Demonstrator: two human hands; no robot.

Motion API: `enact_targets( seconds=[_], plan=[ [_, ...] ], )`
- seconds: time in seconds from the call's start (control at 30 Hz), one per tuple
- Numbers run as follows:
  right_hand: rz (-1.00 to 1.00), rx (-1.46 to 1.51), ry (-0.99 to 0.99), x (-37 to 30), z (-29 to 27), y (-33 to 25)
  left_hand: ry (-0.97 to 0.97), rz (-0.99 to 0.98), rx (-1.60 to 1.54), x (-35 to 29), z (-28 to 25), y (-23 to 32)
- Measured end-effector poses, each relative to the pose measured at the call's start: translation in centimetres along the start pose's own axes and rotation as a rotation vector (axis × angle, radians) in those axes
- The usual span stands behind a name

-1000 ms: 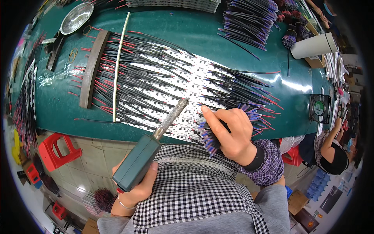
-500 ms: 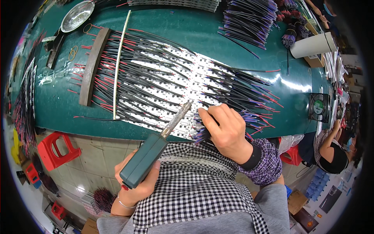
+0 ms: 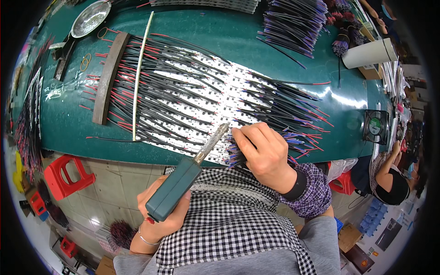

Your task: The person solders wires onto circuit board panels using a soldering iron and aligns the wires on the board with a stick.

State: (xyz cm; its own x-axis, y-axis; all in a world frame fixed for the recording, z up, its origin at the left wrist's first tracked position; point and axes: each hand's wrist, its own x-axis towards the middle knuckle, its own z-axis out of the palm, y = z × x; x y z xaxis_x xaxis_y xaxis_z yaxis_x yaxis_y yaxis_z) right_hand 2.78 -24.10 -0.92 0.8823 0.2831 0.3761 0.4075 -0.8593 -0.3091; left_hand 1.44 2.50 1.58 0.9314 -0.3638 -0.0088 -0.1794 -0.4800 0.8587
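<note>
As left hand (image 3: pixel 160 215) grips it | soldering iron (image 3: pixel 188 172) tip up-right

Glossy green tabletop (image 3: pixel 256 43), matt plastic soldering iron handle (image 3: pixel 174 189), shiny metal dish (image 3: pixel 90 18)

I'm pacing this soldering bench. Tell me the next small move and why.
Probably bring the soldering iron tip down the last bit onto the strip pad beside the right hand. The left hand has the tip hovering at the white LED strips' near edge, where the right hand pinches a wire bundle.
</note>
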Motion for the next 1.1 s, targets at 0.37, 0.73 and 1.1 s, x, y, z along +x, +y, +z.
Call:
enact_targets(
  seconds=[0.37,0.73,1.1],
  plan=[
    [-0.053,-0.045,0.021,0.0,0.5,0.5,-0.042,0.012,-0.006,1.1,-0.3,1.1],
    [-0.081,-0.081,0.060,0.2,0.6,0.4,-0.008,0.171,0.144,0.1,-0.3,-0.1],
    [-0.066,-0.082,0.066,-0.2,0.7,0.5,-0.003,0.070,0.067,0.5,-0.6,1.1]
  ],
)
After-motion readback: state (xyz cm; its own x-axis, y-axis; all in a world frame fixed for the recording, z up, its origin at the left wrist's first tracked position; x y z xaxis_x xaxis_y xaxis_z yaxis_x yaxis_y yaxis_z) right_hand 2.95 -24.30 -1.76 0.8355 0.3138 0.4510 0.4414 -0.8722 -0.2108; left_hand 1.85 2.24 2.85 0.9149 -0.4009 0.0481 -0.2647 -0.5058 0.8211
